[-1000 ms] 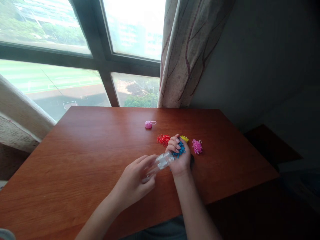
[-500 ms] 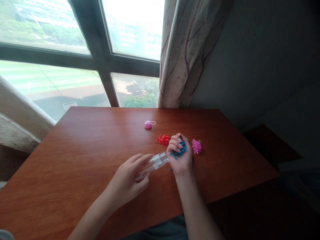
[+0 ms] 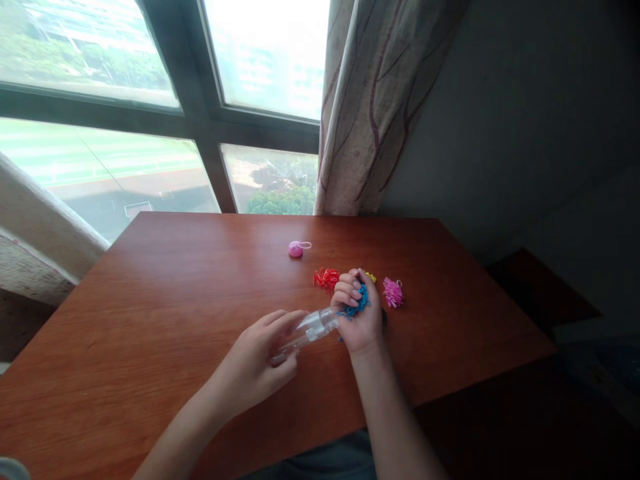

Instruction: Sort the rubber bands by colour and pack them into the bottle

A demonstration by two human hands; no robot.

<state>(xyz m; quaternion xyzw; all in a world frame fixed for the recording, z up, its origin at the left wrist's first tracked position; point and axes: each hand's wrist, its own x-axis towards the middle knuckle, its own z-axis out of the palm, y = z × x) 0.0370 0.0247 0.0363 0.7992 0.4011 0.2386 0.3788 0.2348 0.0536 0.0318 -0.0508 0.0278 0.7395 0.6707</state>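
A clear bottle lies tilted in my left hand, its open mouth up against the heel of my right palm. Curled around a bunch of small blue rubber bands, my right hand faces palm up with its fingers folded over. Several blue pieces stick out by the bottle's neck. Just behind my right hand are a red pile of bands and a yellow bit of another pile, mostly hidden. A pink pile lies to the right of that hand.
A pink cap with a loop sits farther back on the brown wooden table. Beyond the table's far edge are a window and a curtain. The rim of a pale round object shows at the lower left corner.
My right fingers have closed a little more over the blue rubber bands, and that hand has shifted slightly left. More of the yellow pile shows behind it. The bottle stays at its palm.
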